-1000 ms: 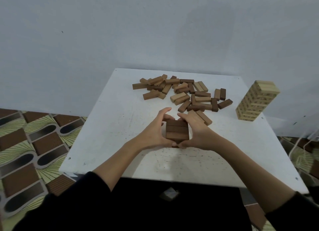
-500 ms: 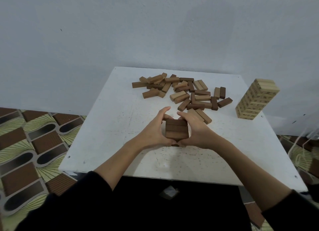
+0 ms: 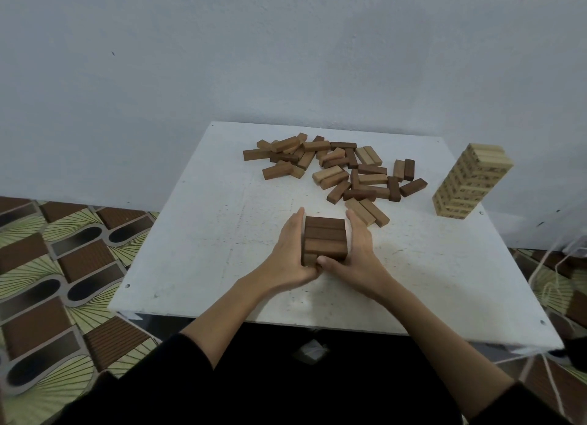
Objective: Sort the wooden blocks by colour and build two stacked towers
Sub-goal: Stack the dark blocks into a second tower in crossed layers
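Note:
A short stack of dark brown blocks [image 3: 324, 238] stands near the middle of the white table [image 3: 197, 240]. My left hand [image 3: 290, 249] presses flat against its left side with straight fingers. Against the right side my right hand [image 3: 355, 251] presses the same way, its thumb on the stack's near face. Behind the stack lies a loose pile of dark, mid-brown and pale blocks [image 3: 336, 168]. A tall tower of pale blocks [image 3: 468, 181] stands at the table's right edge.
Two tan blocks [image 3: 367, 212] lie just beyond my right fingertips. A grey wall rises behind the table. Patterned floor [image 3: 54, 265] shows on the left, and white cords [image 3: 552, 265] hang at the right.
Both hands went from curling over the stack's far corners to lying flat along its sides. The stack itself stayed in place.

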{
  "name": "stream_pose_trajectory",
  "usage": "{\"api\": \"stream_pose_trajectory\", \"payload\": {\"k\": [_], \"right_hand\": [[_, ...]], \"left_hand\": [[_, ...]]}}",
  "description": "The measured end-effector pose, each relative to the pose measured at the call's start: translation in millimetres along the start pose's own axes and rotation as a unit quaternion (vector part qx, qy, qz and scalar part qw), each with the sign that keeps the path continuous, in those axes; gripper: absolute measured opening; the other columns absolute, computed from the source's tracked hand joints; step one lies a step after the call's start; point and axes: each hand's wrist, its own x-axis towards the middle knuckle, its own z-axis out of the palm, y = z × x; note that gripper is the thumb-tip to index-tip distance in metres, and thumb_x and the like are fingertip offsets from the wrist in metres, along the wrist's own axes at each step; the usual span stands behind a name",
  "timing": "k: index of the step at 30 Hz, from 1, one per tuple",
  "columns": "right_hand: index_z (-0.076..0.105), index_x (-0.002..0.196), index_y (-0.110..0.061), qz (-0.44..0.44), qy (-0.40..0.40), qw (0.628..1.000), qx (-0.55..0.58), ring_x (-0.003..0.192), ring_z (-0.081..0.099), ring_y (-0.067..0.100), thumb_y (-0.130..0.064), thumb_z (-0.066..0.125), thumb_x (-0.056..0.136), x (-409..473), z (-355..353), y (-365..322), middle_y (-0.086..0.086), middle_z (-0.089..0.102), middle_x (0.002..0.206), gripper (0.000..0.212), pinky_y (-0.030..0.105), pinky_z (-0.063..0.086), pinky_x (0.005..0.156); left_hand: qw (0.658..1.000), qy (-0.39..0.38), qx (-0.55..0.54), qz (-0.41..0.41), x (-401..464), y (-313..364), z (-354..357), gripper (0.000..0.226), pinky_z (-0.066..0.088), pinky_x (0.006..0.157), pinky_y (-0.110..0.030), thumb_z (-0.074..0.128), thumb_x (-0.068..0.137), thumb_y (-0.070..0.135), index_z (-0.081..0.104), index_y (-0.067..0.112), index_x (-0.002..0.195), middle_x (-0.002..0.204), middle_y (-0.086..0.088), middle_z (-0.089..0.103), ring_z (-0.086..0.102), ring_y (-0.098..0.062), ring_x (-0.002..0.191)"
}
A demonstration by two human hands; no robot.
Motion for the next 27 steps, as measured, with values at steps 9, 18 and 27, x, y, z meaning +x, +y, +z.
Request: {"api": "stream_pose_trajectory", "payload": {"k": [9,18,27], "right_hand": [[-0.003,0.15,-0.014,-0.033,0.034,0.999,-0.025,0.141,0.011,0.014,-0.075,0.04,0.068,-6,14,2,0.002,0.009,0.156,0.11,0.031,0.016,0.112],[-0.007,0.15,-0.02,-0.021,0.014,1.0,0.007,0.139,0.01,0.007,-0.062,0.037,0.08,-4,14,8,-0.004,0.007,0.156,0.092,0.031,0.016,0.114],[-0.01,0.149,-0.025,-0.012,-0.012,0.999,0.037,0.133,0.011,0.001,-0.04,0.039,0.083,-4,13,10,-0.004,0.007,0.155,0.084,0.025,0.013,0.109]], "left_hand": [[0.999,0.023,0.033,0.029,-5,1,5,0.107,0.021,0.117,-0.038,0.07,0.078,0.022,-0.01,0.02,0.151,0.157,0.003,0.004,0.008,-0.016,0.144],[0.998,0.019,0.045,0.025,-3,-1,5,0.109,0.029,0.114,-0.045,0.07,0.076,0.021,-0.009,0.022,0.151,0.156,0.004,0.009,0.013,-0.017,0.144],[0.998,0.015,0.048,0.027,-4,-4,6,0.11,0.03,0.113,-0.045,0.068,0.074,0.021,-0.009,0.022,0.151,0.156,0.003,0.01,0.015,-0.017,0.143]]}}
